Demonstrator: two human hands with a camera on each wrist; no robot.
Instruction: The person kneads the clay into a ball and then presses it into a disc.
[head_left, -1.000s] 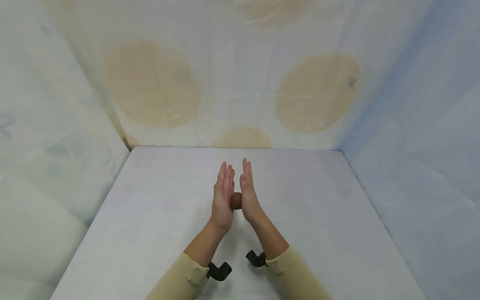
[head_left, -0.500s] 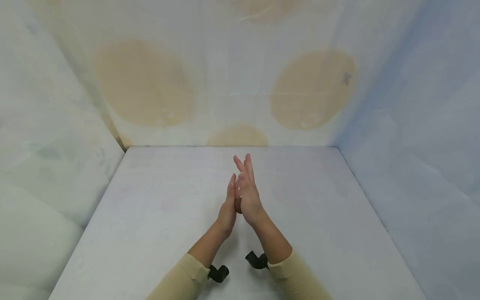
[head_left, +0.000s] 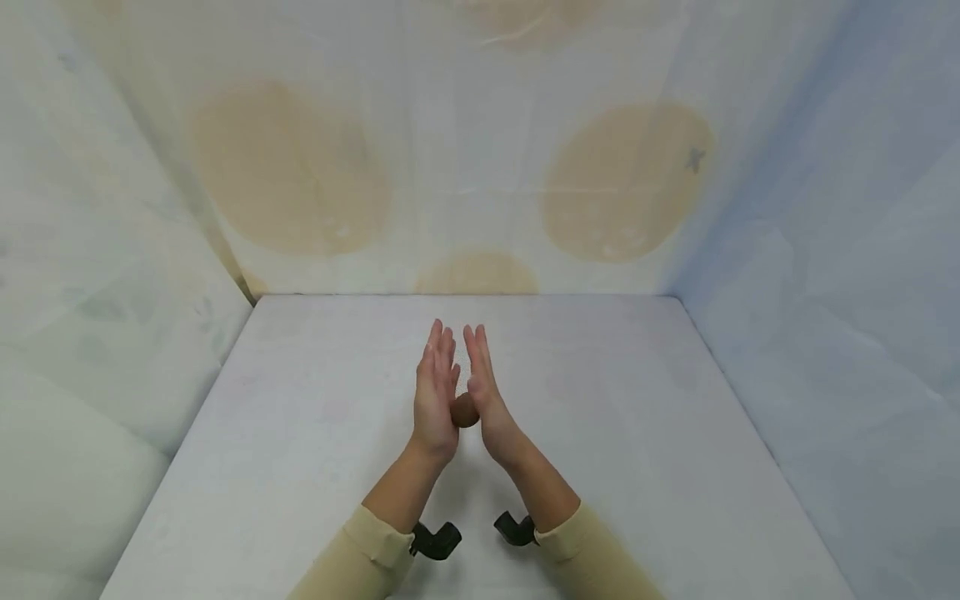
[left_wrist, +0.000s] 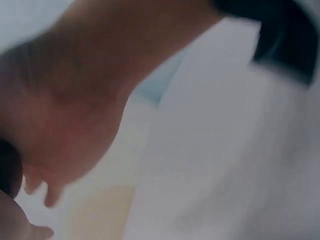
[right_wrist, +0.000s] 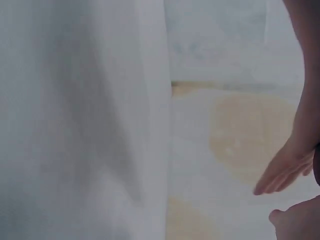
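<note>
Pressing between flat left hand (head_left: pixel 434 398) and right hand (head_left: pixel 485 395), small round brown ball (head_left: pixel 464 411)

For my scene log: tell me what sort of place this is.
Probably a small recording booth: a plain white table is walled on three sides by pale cloth with tan circles, and holds only two hands pressing a brown ball.

A flat pale grey-white tabletop (head_left: pixel 300 467) fills the lower middle of the head view. Pale draped cloth walls (head_left: pixel 465 150) close it in on three sides. The back cloth bears large round tan patches: one at upper left (head_left: pixel 288 167), one at upper right (head_left: pixel 626 179), a smaller one (head_left: pixel 476 275) at the table's far edge. The right-hand cloth (head_left: pixel 847 250) looks bluish.
</note>
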